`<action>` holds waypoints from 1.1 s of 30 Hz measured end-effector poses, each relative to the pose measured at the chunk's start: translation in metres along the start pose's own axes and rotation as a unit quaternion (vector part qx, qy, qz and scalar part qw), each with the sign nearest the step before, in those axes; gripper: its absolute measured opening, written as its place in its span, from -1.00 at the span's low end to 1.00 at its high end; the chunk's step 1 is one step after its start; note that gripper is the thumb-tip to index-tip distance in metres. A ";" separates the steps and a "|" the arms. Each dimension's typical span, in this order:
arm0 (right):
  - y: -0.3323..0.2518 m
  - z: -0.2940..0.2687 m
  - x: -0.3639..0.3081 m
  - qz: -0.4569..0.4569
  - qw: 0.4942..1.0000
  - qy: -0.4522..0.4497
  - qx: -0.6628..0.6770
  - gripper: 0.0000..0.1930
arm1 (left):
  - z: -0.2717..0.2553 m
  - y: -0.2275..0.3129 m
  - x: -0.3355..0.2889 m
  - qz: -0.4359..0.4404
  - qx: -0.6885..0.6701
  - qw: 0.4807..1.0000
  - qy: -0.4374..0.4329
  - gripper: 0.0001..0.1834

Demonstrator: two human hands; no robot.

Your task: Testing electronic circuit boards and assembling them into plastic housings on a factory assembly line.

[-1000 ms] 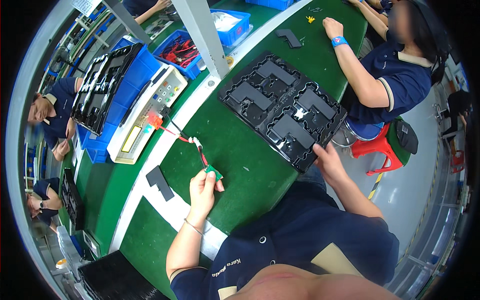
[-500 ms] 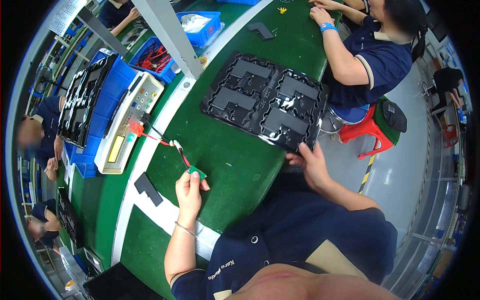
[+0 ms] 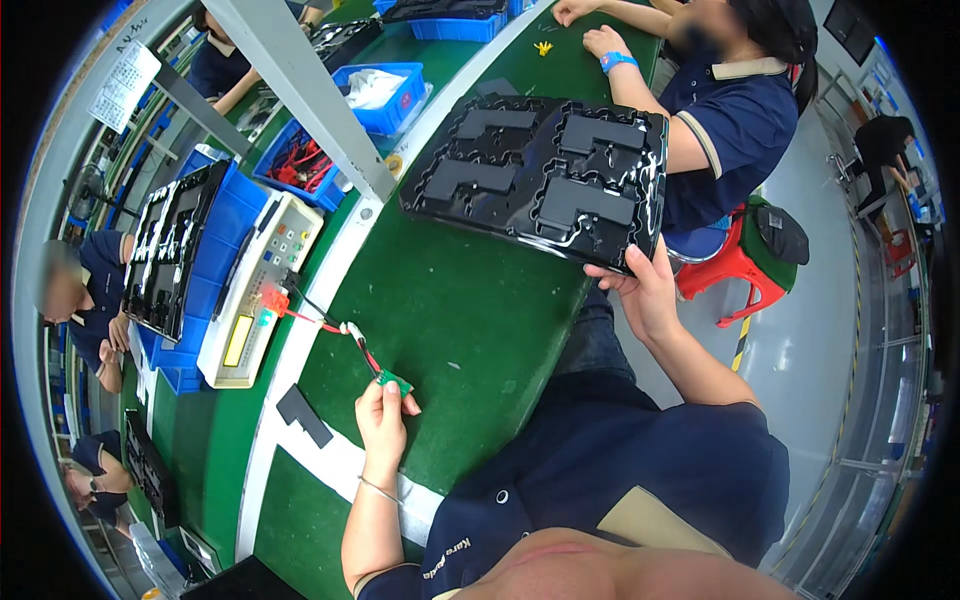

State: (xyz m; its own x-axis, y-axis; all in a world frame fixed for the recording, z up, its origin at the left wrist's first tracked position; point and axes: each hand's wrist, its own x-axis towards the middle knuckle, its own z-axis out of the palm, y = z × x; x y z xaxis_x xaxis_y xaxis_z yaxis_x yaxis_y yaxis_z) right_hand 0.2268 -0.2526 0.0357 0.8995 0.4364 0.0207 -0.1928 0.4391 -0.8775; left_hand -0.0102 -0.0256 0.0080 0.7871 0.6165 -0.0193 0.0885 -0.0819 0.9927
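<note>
My left hand (image 3: 384, 422) pinches a small green circuit board (image 3: 398, 383) above the green table. Red and black wires (image 3: 326, 326) lead from the board to a beige test instrument (image 3: 258, 300) with a yellow display. My right hand (image 3: 648, 292) grips the near right corner of a black plastic tray (image 3: 482, 221), thumb on top. The tray is tilted, its right side raised. Several dark L-shaped pieces (image 3: 590, 206) sit in its pockets. Nearer to my left hand, a loose dark L-shaped piece (image 3: 304, 416) lies on the table's white strip.
A metal post (image 3: 320, 100) rises behind the instrument. Past it stand a blue bin (image 3: 330, 192) of red wires and another blue bin (image 3: 408, 112) holding white material. A seated co-worker (image 3: 715, 145) is at the far right, beside a red stool (image 3: 735, 285). A yellow item (image 3: 543, 48) lies far back.
My right hand has raised the tray's right side and moved up with it. The tray now covers most of the L-shaped piece behind it. My left hand still pinches the board.
</note>
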 end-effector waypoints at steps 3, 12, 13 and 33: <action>-0.004 0.003 0.029 -0.042 0.999 -0.019 -0.001 -0.67 | 0.001 0.004 0.003 0.014 0.026 1.000 0.000 -0.71; -0.026 0.034 0.231 -0.100 0.986 -0.105 0.083 -0.71 | 0.001 0.008 0.005 0.026 0.074 0.997 0.022 -0.73; -0.028 0.036 0.263 -0.105 0.985 -0.113 0.077 -0.72 | 0.002 0.008 0.006 0.024 0.090 0.995 0.021 -0.74; 0.024 0.100 0.523 -0.049 0.994 -0.087 -0.034 -0.73 | 0.007 0.015 0.007 -0.020 0.174 0.983 0.059 -0.77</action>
State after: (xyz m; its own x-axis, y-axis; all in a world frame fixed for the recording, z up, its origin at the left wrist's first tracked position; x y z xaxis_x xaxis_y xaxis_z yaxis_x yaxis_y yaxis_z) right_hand 0.6534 0.0646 0.0734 0.8299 0.5261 0.1855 -0.0749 0.4346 -0.8975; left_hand 0.0011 -0.0279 0.0217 0.7041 0.7097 -0.0240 0.3379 -0.3051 0.8904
